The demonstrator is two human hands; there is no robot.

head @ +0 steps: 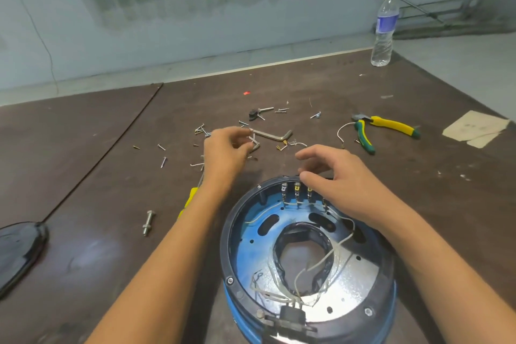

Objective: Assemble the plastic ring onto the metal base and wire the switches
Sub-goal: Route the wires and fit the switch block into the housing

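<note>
Fingers (239, 135) of my left hand (223, 154) curl among the hex keys (275, 135), grip unclear; my right hand (346, 187) hovers loosely curled, empty, over the switches (296, 190), probably awaiting a connector.

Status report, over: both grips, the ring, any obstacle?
Left grip among loose screws by hex key, hold unclear. Right grip open over switches. Ring on base, wires inside. Nothing blocks them.
</note>
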